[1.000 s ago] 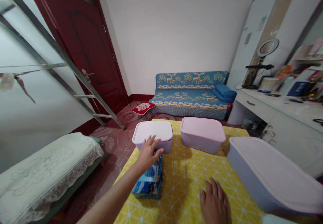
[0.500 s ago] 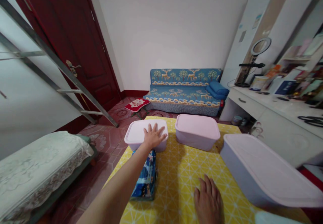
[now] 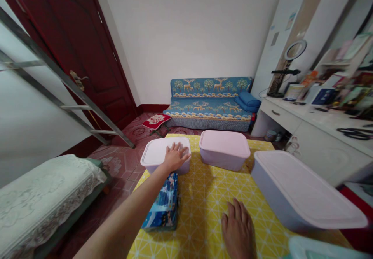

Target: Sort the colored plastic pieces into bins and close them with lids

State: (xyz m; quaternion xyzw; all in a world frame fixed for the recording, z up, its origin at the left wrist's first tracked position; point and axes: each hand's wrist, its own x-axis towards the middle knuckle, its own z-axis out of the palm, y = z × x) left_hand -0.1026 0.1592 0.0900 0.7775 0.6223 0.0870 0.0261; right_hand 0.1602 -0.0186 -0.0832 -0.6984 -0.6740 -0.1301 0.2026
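Observation:
My left hand (image 3: 175,157) lies on the lid of a small pink lidded box (image 3: 155,156) at the far left of a table with a yellow patterned cloth (image 3: 204,196). Its fingers are spread flat over the lid's right part. Below my forearm a blue printed pack (image 3: 163,208) lies on the cloth. My right hand (image 3: 238,233) rests palm down on the cloth near the front edge, fingers stretched out, holding nothing. A second pink box (image 3: 223,154) stands to the right of the first.
A large pink lidded bin (image 3: 300,191) fills the table's right side. A pale green lid (image 3: 326,249) shows at the bottom right corner. A low bed (image 3: 43,196) is on the left, a ladder (image 3: 58,84) and red door beyond, a blue sofa (image 3: 210,103) at the back, a white desk (image 3: 320,134) on the right.
My left hand has moved from the blue pack up onto the small box's lid and spread flat there. My right hand has stayed on the cloth. The view has shifted slightly.

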